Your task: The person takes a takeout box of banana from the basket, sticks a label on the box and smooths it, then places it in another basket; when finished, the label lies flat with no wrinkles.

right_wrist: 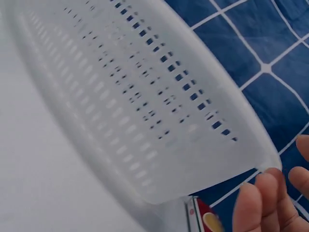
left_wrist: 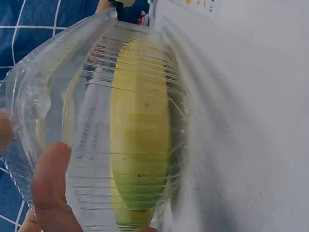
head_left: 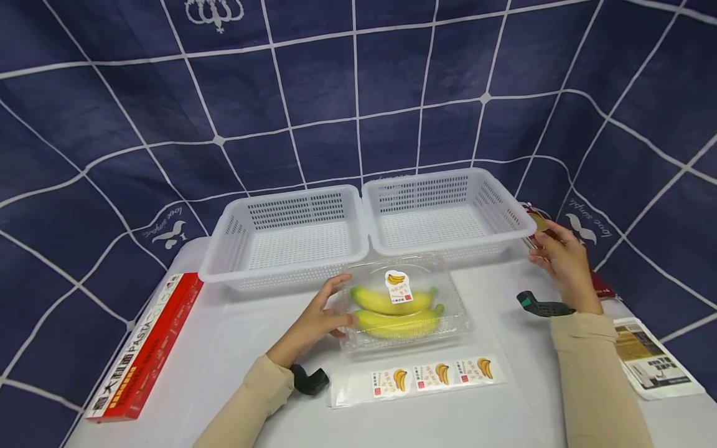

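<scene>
A clear plastic clamshell box (head_left: 456,311) with two yellow bananas (head_left: 392,323) inside sits at the middle of the white table. Its lid bears a banana sticker (head_left: 398,287). My left hand (head_left: 313,323) holds the left end of this box, the thumb at the front and fingers farther back. In the left wrist view, the thumb (left_wrist: 50,188) lies against the clear plastic. Beside the right basket's outer corner is my right hand (head_left: 562,264), its fingers (right_wrist: 248,208) loosely bent near the rim. A red package (head_left: 532,218) is partly hidden behind that hand.
Two white perforated baskets (head_left: 282,274) stand side by side at the back. A red pasta box (head_left: 142,348) lies at left. A sheet of banana stickers (head_left: 417,379) lies in front, and a white-and-brown packet (head_left: 655,358) at right. Blue cloth (head_left: 313,81) hangs around the table.
</scene>
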Available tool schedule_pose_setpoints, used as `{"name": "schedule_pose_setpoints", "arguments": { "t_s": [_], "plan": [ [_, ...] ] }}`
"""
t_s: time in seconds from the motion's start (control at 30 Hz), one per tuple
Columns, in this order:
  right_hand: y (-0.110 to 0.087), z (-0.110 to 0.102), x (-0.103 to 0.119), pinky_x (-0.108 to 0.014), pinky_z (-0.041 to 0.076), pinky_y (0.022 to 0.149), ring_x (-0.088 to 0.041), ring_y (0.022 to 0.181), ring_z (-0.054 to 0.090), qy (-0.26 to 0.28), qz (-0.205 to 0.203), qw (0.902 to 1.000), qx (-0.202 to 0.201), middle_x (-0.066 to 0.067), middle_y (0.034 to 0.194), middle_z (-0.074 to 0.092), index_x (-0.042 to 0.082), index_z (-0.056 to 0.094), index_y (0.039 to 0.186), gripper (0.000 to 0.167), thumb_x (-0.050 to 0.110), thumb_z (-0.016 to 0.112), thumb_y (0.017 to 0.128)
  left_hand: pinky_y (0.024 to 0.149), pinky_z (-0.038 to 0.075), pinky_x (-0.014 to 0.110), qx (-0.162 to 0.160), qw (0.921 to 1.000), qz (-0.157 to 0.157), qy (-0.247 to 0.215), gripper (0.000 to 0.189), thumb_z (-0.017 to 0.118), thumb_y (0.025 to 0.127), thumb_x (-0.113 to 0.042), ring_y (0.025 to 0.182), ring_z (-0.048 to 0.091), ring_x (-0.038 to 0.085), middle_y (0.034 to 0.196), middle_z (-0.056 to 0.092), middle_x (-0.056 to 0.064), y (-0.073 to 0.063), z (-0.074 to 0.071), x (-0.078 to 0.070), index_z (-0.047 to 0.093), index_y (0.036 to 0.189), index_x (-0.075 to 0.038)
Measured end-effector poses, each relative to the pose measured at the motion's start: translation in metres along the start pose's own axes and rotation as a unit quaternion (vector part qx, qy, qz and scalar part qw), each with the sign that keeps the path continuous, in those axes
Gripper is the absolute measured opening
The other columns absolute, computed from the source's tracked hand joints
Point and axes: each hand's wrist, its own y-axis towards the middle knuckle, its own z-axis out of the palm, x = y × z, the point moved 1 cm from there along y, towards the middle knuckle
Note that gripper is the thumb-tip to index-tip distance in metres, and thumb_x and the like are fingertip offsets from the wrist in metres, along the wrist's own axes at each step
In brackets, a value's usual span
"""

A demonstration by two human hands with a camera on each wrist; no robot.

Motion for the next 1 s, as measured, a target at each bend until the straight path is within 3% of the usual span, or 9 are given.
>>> {"name": "schedule_pose_setpoints", "arguments": {
  "t_s": [0.03, 0.1, 0.17, 0.23, 0.5, 0.8, 1.0],
  "plan": [
    [0.002, 0.001, -0.002, -0.020, 0.062, 0.068, -0.009, 0.072, 0.070, -0.017, -0.001, 0.9998, 0.005, 0.009, 0.093, 0.073, 0.013, 0.022, 0.174, 0.080, 0.016, 0.068, 0.108, 0.062, 0.060, 0.032, 0.001, 1.0000, -0.001, 0.001, 0.091, 0.077, 0.088, -0.006, 0.124, 0.061, 0.052, 0.174, 0.013, 0.028, -0.001, 0.000, 0.000, 0.033, 0.167, -0.016],
    [0.005, 0.003, -0.007, -0.020, 0.062, 0.068, -0.008, 0.071, 0.071, -0.039, -0.005, 0.9991, 0.018, 0.010, 0.091, 0.075, 0.013, 0.022, 0.174, 0.078, 0.015, 0.066, 0.109, 0.063, 0.060, 0.032, 0.001, 1.0000, -0.004, 0.002, 0.091, 0.076, 0.088, -0.006, 0.117, 0.065, 0.044, 0.174, 0.012, 0.029, -0.003, -0.001, -0.001, 0.032, 0.168, -0.016],
    [0.007, 0.005, -0.010, -0.020, 0.062, 0.068, -0.008, 0.071, 0.071, -0.052, -0.015, 0.9982, 0.026, 0.010, 0.090, 0.076, 0.013, 0.025, 0.173, 0.074, 0.014, 0.064, 0.110, 0.064, 0.060, 0.033, -0.001, 1.0000, -0.006, 0.000, 0.091, 0.075, 0.089, -0.007, 0.120, 0.065, 0.044, 0.174, 0.011, 0.029, -0.005, -0.002, -0.002, 0.032, 0.168, -0.016],
    [0.008, 0.006, -0.012, -0.020, 0.062, 0.067, -0.008, 0.071, 0.071, -0.055, -0.027, 0.9977, 0.028, 0.010, 0.089, 0.077, 0.012, 0.029, 0.172, 0.070, 0.011, 0.063, 0.110, 0.064, 0.061, 0.034, -0.006, 0.9999, -0.009, 0.000, 0.090, 0.075, 0.089, -0.007, 0.122, 0.065, 0.042, 0.175, 0.011, 0.028, -0.008, -0.003, -0.002, 0.033, 0.168, -0.017],
    [0.009, 0.009, -0.013, -0.020, 0.061, 0.067, -0.008, 0.070, 0.071, -0.048, -0.028, 0.9982, 0.020, 0.011, 0.089, 0.078, 0.014, 0.033, 0.170, 0.068, 0.011, 0.064, 0.110, 0.062, 0.059, 0.030, -0.006, 0.9999, -0.013, -0.003, 0.091, 0.075, 0.088, -0.007, 0.098, 0.070, 0.025, 0.174, 0.011, 0.028, -0.022, -0.010, -0.007, 0.032, 0.168, -0.017],
    [0.007, 0.010, -0.011, -0.019, 0.061, 0.068, -0.009, 0.070, 0.072, -0.039, -0.017, 0.9990, 0.014, 0.011, 0.090, 0.078, 0.017, 0.037, 0.169, 0.067, 0.013, 0.067, 0.109, 0.062, 0.060, 0.030, 0.029, 0.9996, -0.005, 0.002, 0.090, 0.071, 0.089, -0.006, 0.094, 0.072, 0.026, 0.175, 0.011, 0.026, -0.037, -0.017, -0.032, 0.030, 0.168, -0.015],
    [0.007, 0.011, -0.010, -0.020, 0.062, 0.068, -0.009, 0.069, 0.072, -0.037, -0.008, 0.9992, 0.008, 0.010, 0.090, 0.078, 0.019, 0.038, 0.169, 0.069, 0.015, 0.069, 0.108, 0.064, 0.061, 0.033, 0.046, 0.9987, -0.001, 0.021, 0.090, 0.072, 0.089, -0.011, 0.109, 0.072, 0.032, 0.176, 0.010, 0.023, -0.042, -0.024, -0.056, 0.030, 0.169, -0.018]
  ]
}}
